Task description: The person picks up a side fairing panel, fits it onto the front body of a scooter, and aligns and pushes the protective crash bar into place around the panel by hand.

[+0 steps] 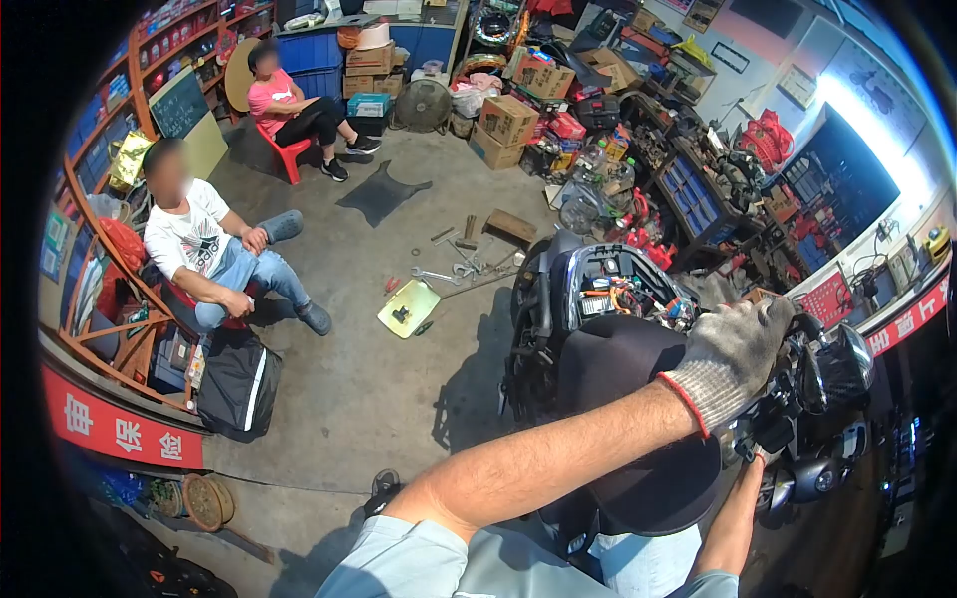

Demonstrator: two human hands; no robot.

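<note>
My left hand (740,351), in a grey knitted glove with a red cuff edge, reaches across the black seat (623,374) of a motorbike. Its fingers curl at the far side, beside dark glossy motorbike parts (832,369); what they grip is hidden. Lower down, my right hand (770,436) is among dark parts, mostly in shadow, and its fingers cannot be made out. Beyond the seat, an opened body section (613,284) of the motorbike exposes coloured wires and connectors.
Wrenches (436,275) and a yellowish tray (409,307) lie on the concrete floor. Two seated people, one in a white shirt (189,234) and one in pink (274,97), are at left. Cardboard boxes (508,120) and a cluttered workbench (698,189) stand behind the motorbike.
</note>
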